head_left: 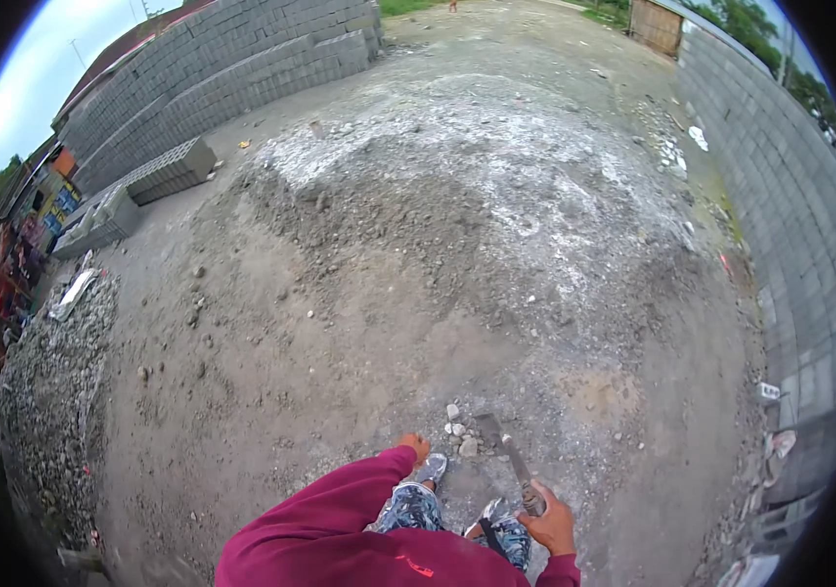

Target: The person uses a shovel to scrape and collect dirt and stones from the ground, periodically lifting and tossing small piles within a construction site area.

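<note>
My right hand (551, 521) is closed around the brown grip of a short tool with a flat, dark metal head (521, 468). Its head points forward and to the left, beside a small cluster of pale stones (468, 447) on the ground. Near my left shoe, my left hand (416, 448) hangs at the end of a maroon sleeve. Its fingers look curled, and anything inside them is hidden. Both of my feet stand on the dirt just behind the stones.
A broad heap of grey gravel and whitish powder (496, 166) spreads ahead. Stacked hollow blocks (242, 59) line the far left, with more blocks (172, 171) before them. A block wall (775, 166) runs along the right. Dark gravel (56, 391) lies at the left, with a white sack (74, 293).
</note>
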`<move>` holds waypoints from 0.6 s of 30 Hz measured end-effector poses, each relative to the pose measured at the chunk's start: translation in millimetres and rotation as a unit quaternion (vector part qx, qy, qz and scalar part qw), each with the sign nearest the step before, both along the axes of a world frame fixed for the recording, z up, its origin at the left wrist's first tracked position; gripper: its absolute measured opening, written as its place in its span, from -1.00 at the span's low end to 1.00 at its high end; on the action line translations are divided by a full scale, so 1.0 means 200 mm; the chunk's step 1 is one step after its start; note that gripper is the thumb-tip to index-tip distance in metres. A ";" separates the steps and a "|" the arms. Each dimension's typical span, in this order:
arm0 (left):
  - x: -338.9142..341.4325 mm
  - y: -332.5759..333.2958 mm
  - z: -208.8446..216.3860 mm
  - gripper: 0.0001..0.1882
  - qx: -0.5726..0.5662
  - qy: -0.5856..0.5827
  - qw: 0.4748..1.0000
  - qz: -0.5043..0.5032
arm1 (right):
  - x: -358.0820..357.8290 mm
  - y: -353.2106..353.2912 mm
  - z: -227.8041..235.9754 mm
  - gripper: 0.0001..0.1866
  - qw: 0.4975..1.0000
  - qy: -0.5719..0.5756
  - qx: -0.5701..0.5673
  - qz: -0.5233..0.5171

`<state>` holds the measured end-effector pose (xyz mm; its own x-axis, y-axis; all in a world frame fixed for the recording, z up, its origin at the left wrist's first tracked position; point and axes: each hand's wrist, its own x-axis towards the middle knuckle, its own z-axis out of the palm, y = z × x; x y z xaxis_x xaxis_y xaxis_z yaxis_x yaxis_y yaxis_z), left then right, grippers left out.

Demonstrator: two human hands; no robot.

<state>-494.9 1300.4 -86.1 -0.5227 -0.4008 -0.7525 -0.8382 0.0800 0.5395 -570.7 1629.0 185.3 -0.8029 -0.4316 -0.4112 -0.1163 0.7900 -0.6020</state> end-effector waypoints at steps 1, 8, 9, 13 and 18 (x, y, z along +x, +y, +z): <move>-0.06 0.07 0.03 -0.63 0.009 -0.005 0.999 -0.041 | 0.03 0.03 -0.02 -0.24 1.000 0.000 0.010 -0.003; -0.17 0.72 0.02 -0.55 0.212 -0.027 0.977 -0.004 | 0.14 0.13 -0.02 -0.24 0.998 0.020 -0.054 -0.003; -0.19 0.87 0.02 -0.48 0.227 -0.024 0.973 -0.014 | 0.13 0.19 -0.03 -0.24 0.998 0.015 -0.065 -0.010; -0.37 1.50 -0.09 -0.35 0.322 -0.123 0.938 0.026 | 0.09 0.62 -0.19 -0.24 0.996 0.046 -0.062 -0.034; -0.46 1.99 -0.54 -0.32 0.432 -0.123 0.857 0.252 | 0.30 1.17 -0.39 -0.24 0.970 -0.033 -0.167 -0.172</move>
<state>-586.0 1697.6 -194.2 -0.2293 0.2331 -0.9450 -0.7460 -0.6657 0.0168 -510.7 1862.7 108.1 -0.9000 -0.2599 -0.3501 0.1674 0.5354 -0.8279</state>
